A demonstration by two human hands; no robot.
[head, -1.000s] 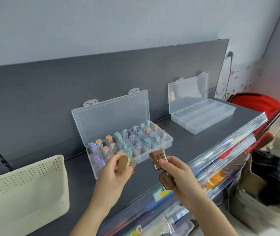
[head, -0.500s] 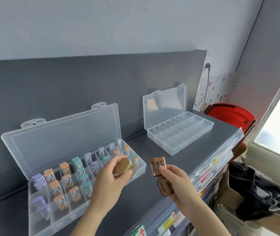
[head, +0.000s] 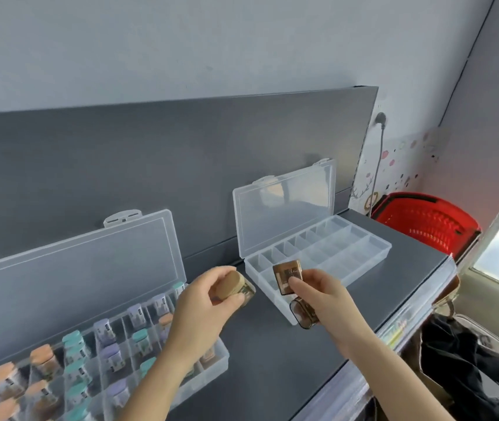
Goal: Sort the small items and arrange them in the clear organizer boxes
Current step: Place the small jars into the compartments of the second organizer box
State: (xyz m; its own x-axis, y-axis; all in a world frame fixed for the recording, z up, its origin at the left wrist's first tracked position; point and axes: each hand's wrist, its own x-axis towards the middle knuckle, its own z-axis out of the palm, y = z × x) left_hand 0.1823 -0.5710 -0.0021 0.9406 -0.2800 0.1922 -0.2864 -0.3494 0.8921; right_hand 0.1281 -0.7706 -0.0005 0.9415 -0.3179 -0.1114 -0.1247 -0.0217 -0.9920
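Left hand (head: 199, 308): fingers curled round a tan-capped bottle (head: 232, 287), small and brown, lying sideways in my grip, cap towards me
Right hand (head: 318, 296): busy – thumb and fingers pinch a second bottle (head: 286, 276), brown, standing upright above my knuckles
Same hand, lower down: a third bottle (head: 303, 316), also brown, is tucked under my palm with its rounded end poking out below
Where they are: all three are up in my hands over the shelf (head: 287, 366), none in a compartment – the right-hand pair is in front of the near left corner of the right organizer box (head: 375, 253)
Right organizer box: lid raised against the grey back panel (head: 120, 165), rows of dividers showing
Left organizer box (head: 215, 367): lid up too, compartments packed with little bottles (head: 110, 357) with purple, teal and orange caps; my left forearm crosses its right end
Far right: red basket (head: 430, 223) past the shelf's end, black bag (head: 470, 375) below
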